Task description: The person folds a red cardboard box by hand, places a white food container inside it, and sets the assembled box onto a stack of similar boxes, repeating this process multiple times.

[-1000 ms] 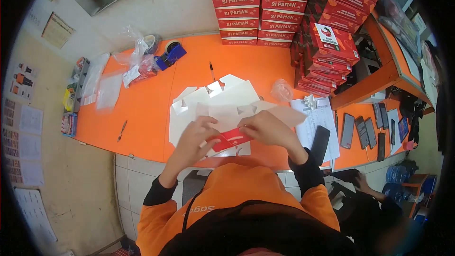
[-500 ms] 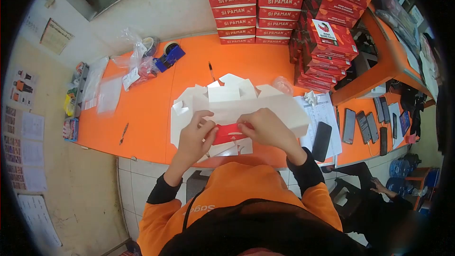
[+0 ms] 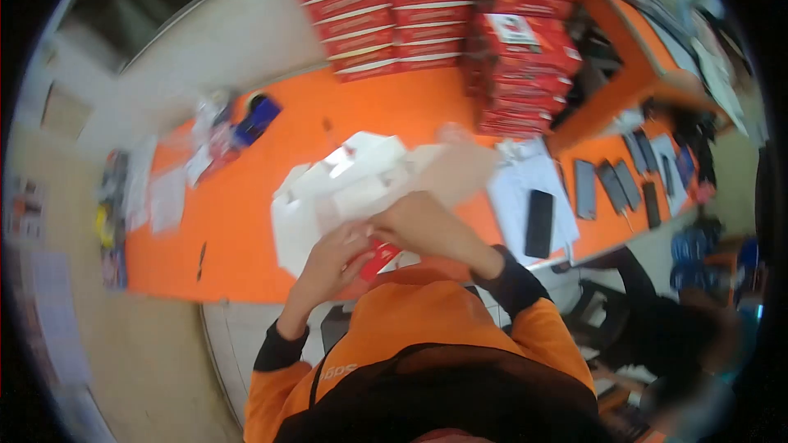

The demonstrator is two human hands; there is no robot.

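A cream cardboard box blank (image 3: 361,168) with cut flaps lies partly unfolded at the near edge of the orange table. Its red printed panel (image 3: 380,261) is turned up toward my body. My left hand (image 3: 335,261) is closed on the left side of that red panel, thumb over it. My right hand (image 3: 414,226) reaches across the blank, and its curled fingers meet my left fingertips at the panel's upper edge. Motion blur and the hands themselves hide the exact grip.
Stacks of red boxes (image 3: 427,12) rise at the back, with another stack (image 3: 525,74) to their right. A blue tape dispenser (image 3: 258,119) stands at the back left. A black phone (image 3: 539,224) lies on papers (image 3: 509,189); several more phones lie further right. A person in dark clothes (image 3: 657,336) sits at the right.
The camera view has shifted and turned, blurring the scene. My right hand has moved left along the red panel, from its right end to beside my left hand. The blank appears tilted.
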